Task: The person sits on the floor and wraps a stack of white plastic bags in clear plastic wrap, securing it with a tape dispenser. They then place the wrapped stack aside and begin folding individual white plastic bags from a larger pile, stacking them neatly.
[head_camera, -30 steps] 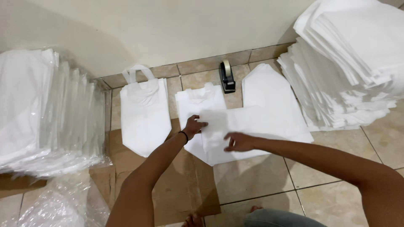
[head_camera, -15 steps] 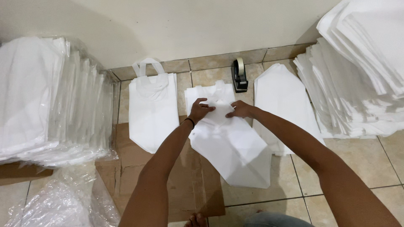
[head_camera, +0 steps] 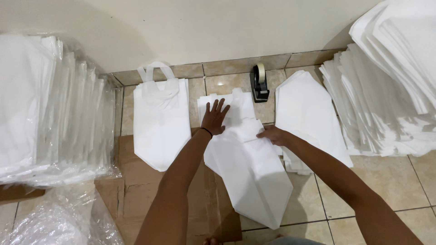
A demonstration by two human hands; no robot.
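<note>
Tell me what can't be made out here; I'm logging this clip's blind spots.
Head view:
- Left hand and right hand cover parts of the white bag.
- Right stack and wrapped stack run off the frame edges.
- Tape dispenser: details too small.

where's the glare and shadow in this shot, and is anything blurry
Head view: glare spot on the floor tile above the left hand; soft shadow on the wall beside the wrapped stack; white bag near overexposed; hands sharp.
</note>
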